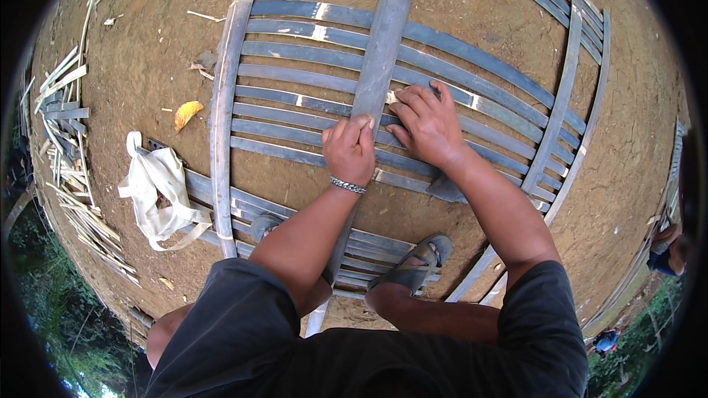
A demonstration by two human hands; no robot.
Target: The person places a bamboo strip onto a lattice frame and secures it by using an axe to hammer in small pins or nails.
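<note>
Split bamboo slats (302, 49), dark on their upper face, lie side by side across a long, wide bamboo strip (389, 22) running away from me. My left hand (349, 149), a bracelet at its wrist, is closed against the left edge of this strip, thumb on top. Just right of the strip, my right hand (429, 121) bends its fingers and thumb together over the slats, little finger raised. A faint thin strand seems to show between the hands. What either hand grips is too small or hidden to name.
Side strips run along the left (225, 88) and right (557, 103). A white cloth bag (158, 190) sits at left, near a yellow leaf (188, 113) and a pile of split bamboo (74, 169). My sandaled foot (420, 258) is close to the lower slats. People show at the far right edge.
</note>
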